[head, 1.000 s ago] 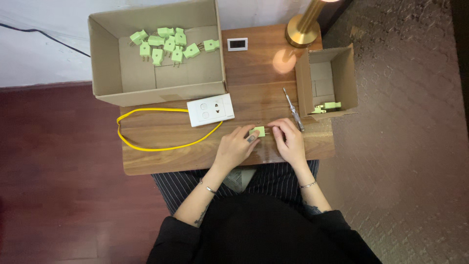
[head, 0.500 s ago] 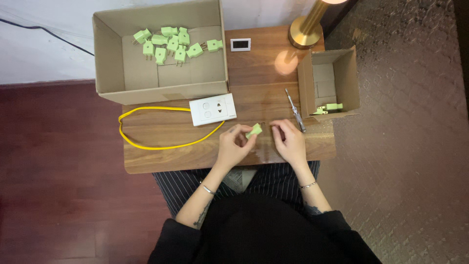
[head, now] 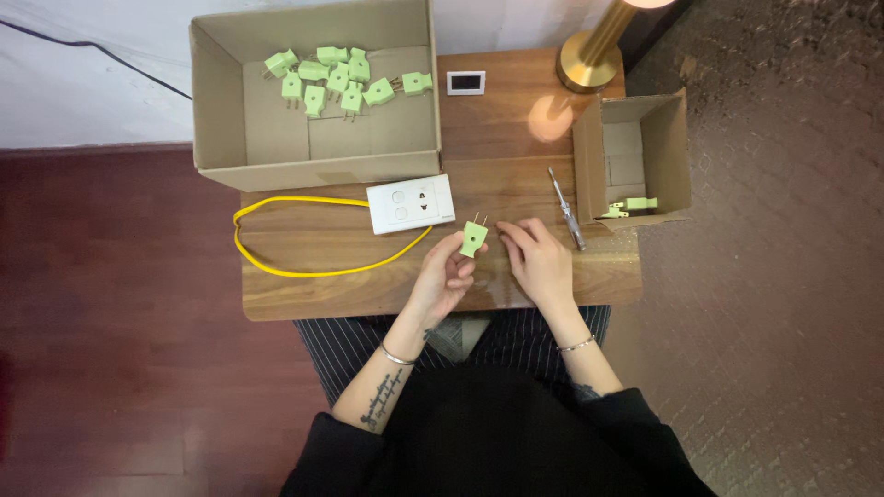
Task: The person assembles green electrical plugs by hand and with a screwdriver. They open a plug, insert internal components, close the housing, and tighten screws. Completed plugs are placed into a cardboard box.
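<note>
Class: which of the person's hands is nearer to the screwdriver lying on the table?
Right. The right hand rests on the table just beside the screwdriver, its fingers close to the shaft. The left hand is farther off, holding a green plug.

Brass lamp base [head: 589, 63], small white display [head: 466, 83] (rectangular, dark-screened), screwdriver [head: 567, 196] on wooden table [head: 304, 293]

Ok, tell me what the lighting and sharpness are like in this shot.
Head view: the brass lamp throws a bright glare spot on the wooden table; the floor corners fall darker. The left hand and its green plug look sharp, without motion blur. The table's edges bow slightly, suggesting mild wide-angle distortion.
</note>
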